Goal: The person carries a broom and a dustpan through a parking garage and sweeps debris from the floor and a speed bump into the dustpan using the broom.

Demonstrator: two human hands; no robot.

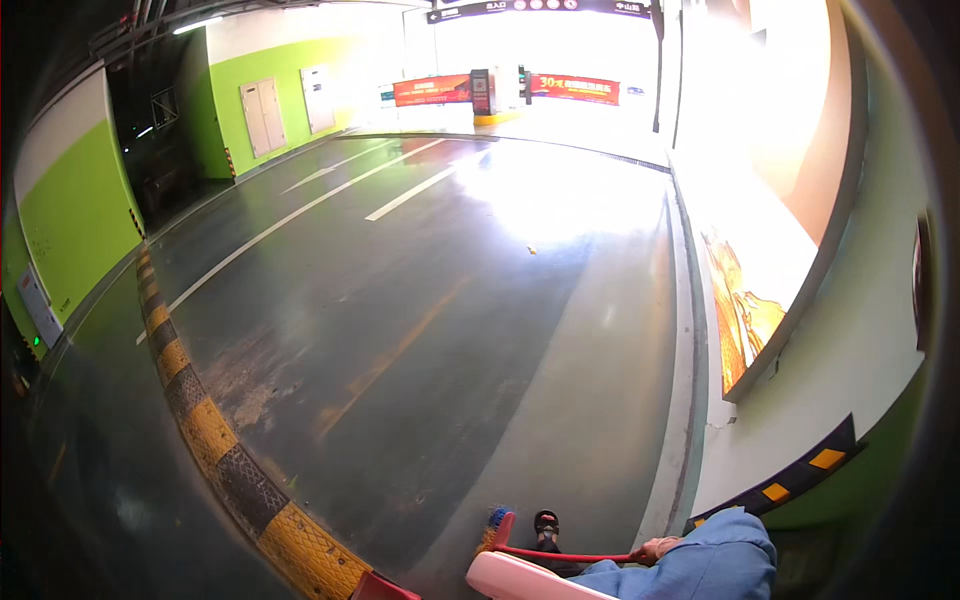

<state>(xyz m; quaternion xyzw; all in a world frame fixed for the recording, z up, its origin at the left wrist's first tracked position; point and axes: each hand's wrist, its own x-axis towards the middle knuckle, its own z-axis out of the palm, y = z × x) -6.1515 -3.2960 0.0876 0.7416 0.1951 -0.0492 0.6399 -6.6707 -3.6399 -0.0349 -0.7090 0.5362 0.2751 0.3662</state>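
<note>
My right hand (656, 549) sticks out of a blue sleeve (715, 565) at the bottom edge and is closed around a thin red handle (570, 555). The handle runs left to a red brush head with blue and orange bristles (496, 522), low over the grey floor. A black shoe (546, 526) shows just behind the handle. Below the handle lies a pale pink-white curved object (515, 580); I cannot tell what it is. My left hand is not in view.
A yellow-and-black speed bump (205, 430) curves along the left. The grey garage floor (430, 300) with white lane lines leads to a bright exit. A lit advertising panel (755, 290) and white wall stand on the right, green walls on the left.
</note>
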